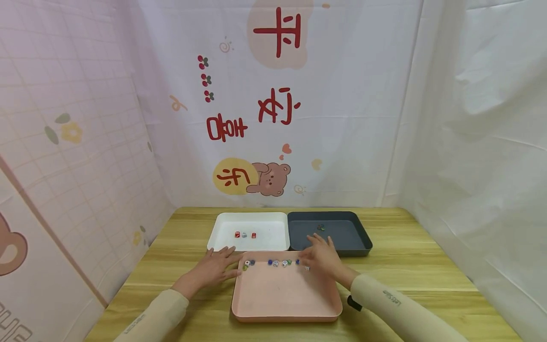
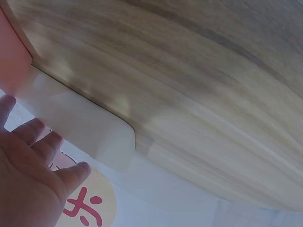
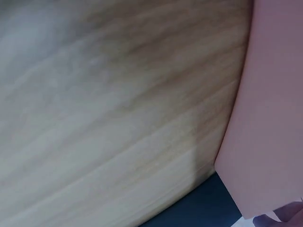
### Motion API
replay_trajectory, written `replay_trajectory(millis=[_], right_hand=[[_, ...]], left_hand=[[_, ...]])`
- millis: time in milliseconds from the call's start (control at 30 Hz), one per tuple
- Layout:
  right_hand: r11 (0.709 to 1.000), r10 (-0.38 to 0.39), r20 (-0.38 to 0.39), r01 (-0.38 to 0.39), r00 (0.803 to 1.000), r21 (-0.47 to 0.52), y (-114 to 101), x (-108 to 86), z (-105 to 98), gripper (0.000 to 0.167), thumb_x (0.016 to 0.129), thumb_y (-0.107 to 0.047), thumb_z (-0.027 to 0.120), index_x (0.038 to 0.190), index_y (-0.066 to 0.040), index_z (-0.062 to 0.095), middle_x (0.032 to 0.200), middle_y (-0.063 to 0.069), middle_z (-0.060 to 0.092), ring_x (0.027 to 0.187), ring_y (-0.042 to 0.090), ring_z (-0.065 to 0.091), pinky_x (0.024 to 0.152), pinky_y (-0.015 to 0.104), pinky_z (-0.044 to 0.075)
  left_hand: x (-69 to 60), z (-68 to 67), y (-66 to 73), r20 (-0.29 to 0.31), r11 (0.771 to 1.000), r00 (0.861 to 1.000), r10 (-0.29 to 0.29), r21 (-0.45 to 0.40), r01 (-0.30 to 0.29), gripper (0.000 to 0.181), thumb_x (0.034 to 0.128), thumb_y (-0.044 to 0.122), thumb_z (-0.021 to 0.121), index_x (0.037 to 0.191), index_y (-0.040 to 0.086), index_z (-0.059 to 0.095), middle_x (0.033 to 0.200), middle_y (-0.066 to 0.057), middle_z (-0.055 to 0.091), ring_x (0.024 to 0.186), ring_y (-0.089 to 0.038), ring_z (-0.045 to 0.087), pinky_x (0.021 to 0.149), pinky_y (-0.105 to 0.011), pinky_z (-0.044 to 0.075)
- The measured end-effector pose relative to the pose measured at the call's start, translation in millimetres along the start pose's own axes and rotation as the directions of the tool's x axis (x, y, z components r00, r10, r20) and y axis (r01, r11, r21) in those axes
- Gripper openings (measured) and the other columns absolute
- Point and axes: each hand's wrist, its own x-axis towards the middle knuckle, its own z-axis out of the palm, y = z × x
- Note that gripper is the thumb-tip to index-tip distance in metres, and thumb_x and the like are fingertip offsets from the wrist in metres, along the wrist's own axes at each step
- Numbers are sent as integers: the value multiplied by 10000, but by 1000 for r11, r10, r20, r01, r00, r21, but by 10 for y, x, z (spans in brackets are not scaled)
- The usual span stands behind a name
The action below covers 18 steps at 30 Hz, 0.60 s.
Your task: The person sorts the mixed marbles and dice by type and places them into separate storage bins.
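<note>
- A person's left hand point(image 1: 213, 270) spreads its fingers, held apart, at the near-hand side rim of a pink tray point(image 1: 278, 294); whether the fingertips touch the rim cannot be told.
- The right hand point(image 1: 325, 260) hangs over the tray's far corner on its own side, upper fingers apart; whether its thumb and forefinger pinch anything cannot be told.
- At least 8 small dice point(image 1: 276, 263), in blue, white and green, line the far end of the pink tray between the 2 hands, some close to the left fingertips, with a blue die point(image 1: 297, 261) and a white die point(image 1: 307, 269) just beside the right hand.
- Beyond the left hand, a white tray point(image 1: 273, 228) holds 2 red dice point(image 1: 237, 234) and 1 pale die point(image 1: 244, 234) between them.
- Beyond the right hand's fingertips, a dark gray tray point(image 1: 348, 232) carries a small greenish cluster point(image 1: 321, 227), too small to count.
- Pale sleeves point(image 1: 399, 300) reach to both wrists; a black object point(image 1: 354, 303) shows just below the right wrist.
- All 3 trays rest on a wood-grain worktop point(image 1: 406, 266), with a printed white cloth point(image 1: 354, 118) hanging beyond both hands.
</note>
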Motion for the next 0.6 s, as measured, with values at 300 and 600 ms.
replay_trajectory(millis=[300,600], right_hand=[[993,-27,64,34,998,-112,-41,-2,55,227,835,-310,794,1042,-217,799,1436,238,494,1395,457,337,1054,762,162],[990,-55,53,62,997,-124,-85,6,93,120,815,-301,809,922,-248,799,1373,212,564,1381,460,361,1051,761,175]], left_hand=[[2,12,-6,4,999,1000,-17,-36,17,575,999,486,533,1470,158,508,1514,-207,414,1406,-426,347,1073,-705,233],[1,7,-12,12,999,1000,-18,-44,18,584,997,499,524,1476,166,502,1524,-204,400,1415,-419,335,1082,-705,212]])
